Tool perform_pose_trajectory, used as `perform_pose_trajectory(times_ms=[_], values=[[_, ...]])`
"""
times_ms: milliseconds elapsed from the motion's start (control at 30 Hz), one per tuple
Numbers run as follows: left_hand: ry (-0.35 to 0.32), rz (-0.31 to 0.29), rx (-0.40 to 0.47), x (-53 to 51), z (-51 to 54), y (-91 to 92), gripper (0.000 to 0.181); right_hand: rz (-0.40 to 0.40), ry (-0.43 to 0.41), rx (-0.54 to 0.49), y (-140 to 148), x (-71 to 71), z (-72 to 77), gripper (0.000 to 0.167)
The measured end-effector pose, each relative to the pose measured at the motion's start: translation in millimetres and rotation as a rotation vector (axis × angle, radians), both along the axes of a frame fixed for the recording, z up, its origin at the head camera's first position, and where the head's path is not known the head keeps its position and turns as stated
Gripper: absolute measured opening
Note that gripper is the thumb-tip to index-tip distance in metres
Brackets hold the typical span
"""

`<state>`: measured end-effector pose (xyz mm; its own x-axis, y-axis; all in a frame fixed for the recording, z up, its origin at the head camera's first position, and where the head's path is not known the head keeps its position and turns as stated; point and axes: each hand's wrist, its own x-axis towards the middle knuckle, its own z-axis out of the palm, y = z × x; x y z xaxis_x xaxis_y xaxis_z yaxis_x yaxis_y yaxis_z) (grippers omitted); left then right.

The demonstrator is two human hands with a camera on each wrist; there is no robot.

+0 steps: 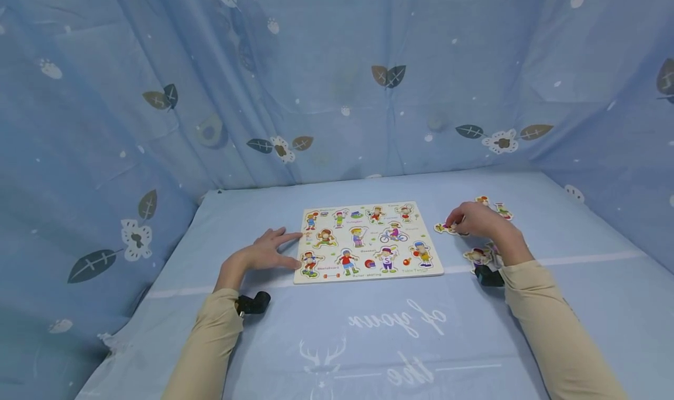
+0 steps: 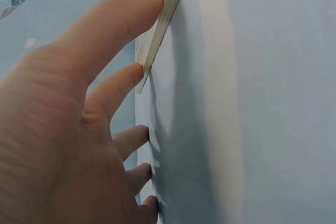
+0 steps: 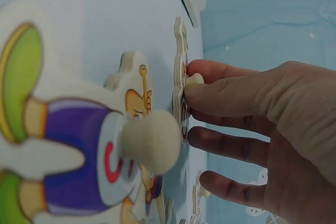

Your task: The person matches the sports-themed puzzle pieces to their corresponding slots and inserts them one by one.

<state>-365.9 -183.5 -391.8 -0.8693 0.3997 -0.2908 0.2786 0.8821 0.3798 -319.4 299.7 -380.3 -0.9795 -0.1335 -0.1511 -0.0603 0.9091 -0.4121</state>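
A pale wooden puzzle board (image 1: 368, 242) with printed sports figures lies flat on the cloth. My left hand (image 1: 265, 251) rests at its left edge; in the left wrist view the thumb and index finger of this hand (image 2: 79, 108) touch the board's edge (image 2: 160, 30), the other fingers spread on the cloth. To the right of the board, my right hand (image 1: 476, 220) pinches the small knob of a flat wooden piece (image 1: 444, 228). In the right wrist view, thumb and index finger of my hand (image 3: 273, 103) hold the knob (image 3: 194, 80) of that piece (image 3: 179, 51), which is by the cloth.
More knobbed figure pieces lie at the right: one (image 1: 504, 211) beyond my right hand, one (image 1: 476, 255) near the wrist. A purple-clad piece (image 3: 79, 150) stands large in the right wrist view. A patterned blue curtain (image 1: 337, 84) hangs behind the table.
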Motion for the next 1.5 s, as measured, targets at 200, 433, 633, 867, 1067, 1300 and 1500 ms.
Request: perform_pose_trajectory(times_ms=[200,433,633,867,1067,1300,1500], values=[[0.003,-0.003,0.007,0.8,-1.8,-1.6,0.09,-0.027,-0.014,0.018,-2.3,-0.4,0.3,0.023],[-0.003,0.004,0.014,0.5,-2.8,-1.5,0.09,-0.005,-0.004,0.024,-1.1,0.6,0.1,0.024],[0.0,-0.002,0.017,1.1,-0.4,-0.7,0.09,-0.02,0.002,0.018,-0.4,-0.8,0.9,0.026],[0.003,-0.003,0.018,1.0,0.4,-0.6,0.089,-0.029,0.082,0.039,-2.9,-2.7,4.0,0.022],[0.009,-0.001,0.008,0.0,-0.6,-0.1,0.089,-0.008,0.181,0.054,-4.8,-1.0,6.3,0.019],[-0.002,0.007,0.007,0.4,-0.5,0.8,0.09,-0.01,0.24,0.075,-8.2,2.3,9.7,0.016],[-0.005,0.003,0.008,1.3,0.4,0.1,0.091,0.03,0.264,0.097,-10.7,3.4,12.1,0.014]])
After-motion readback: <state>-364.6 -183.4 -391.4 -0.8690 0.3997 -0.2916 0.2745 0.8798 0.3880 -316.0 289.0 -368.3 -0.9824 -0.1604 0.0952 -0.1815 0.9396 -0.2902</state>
